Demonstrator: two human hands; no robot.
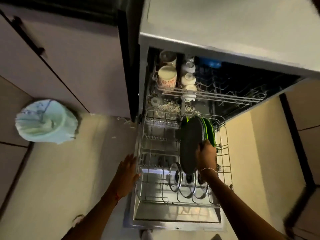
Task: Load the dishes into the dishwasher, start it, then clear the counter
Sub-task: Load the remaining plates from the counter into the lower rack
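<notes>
slotting the dark round plate [190,144] upright into the lower rack [150,149] is the step in hand, and it looks nearly seated: the plate stands on edge in the right half of the rack, just in front of the green plates [210,130] and behind the glass lids [176,177]. the right hand [207,155] is curled over the plate's near right rim and grips it; how the fingers lie on the far face is hidden. the left hand [128,172] is flat, fingers straight and close together, at the rack's left rim and holding nothing; it seems to touch the wire, though blur leaves that unsure. to do this well, lower the plate straight down so its bottom edge drops between two tines rather than riding on top of one, lean it the same way as the green plates so water can reach both faces, and leave a gap to the lids in front. bracing the rack with the flat left hand should stop it rolling on the open door [174,215]. let go only once the plate stands by itself. the upper rack [225,97] holds cups [167,77] at its left end, so loading seems partway through.
</notes>
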